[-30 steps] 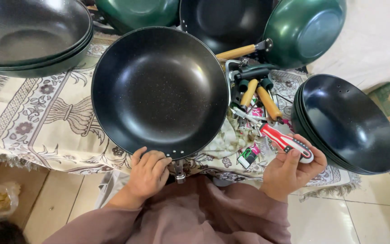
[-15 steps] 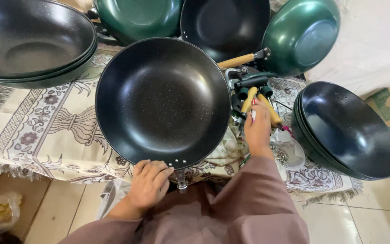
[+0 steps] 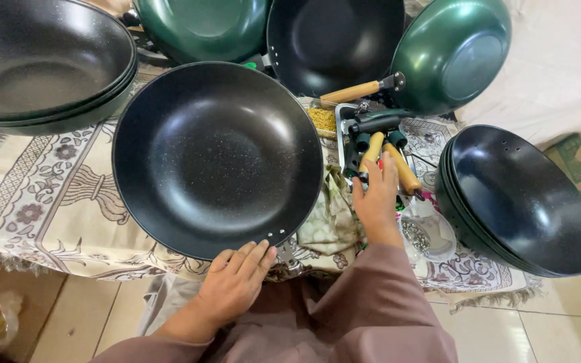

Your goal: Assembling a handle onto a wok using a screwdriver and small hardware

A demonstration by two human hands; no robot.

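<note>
My left hand (image 3: 233, 286) lies flat, fingers open and together, against the near rim of the big black wok (image 3: 216, 158), right by the two small rivet holes on its edge, pressing rather than gripping. That wok sits in the middle of the patterned cloth (image 3: 48, 208) covering the table, mouth up, speckled inside catching the light. My right hand (image 3: 376, 202) reaches out over the cloth to a cluster of wooden handles (image 3: 398, 165) with dark metal ends, fingers stretched along them and touching the nearest one; whether they are actually closing on it, I cannot tell from here. Those handles lie in a small tray, just right of the wok, with a little heap of yellowish bits (image 3: 322, 121) beside them. Under my right wrist there is a clear plastic bag of small metal parts (image 3: 421, 235), and a crumpled pale cloth (image 3: 331, 215) sits between the wok and my hand. To the far left, a stack of black woks (image 3: 42, 67); to the right, another black stack (image 3: 519, 198) tilted toward me. At the back, two green woks (image 3: 448, 54) flank one more black wok with a wooden handle (image 3: 352, 91) fitted.
</note>
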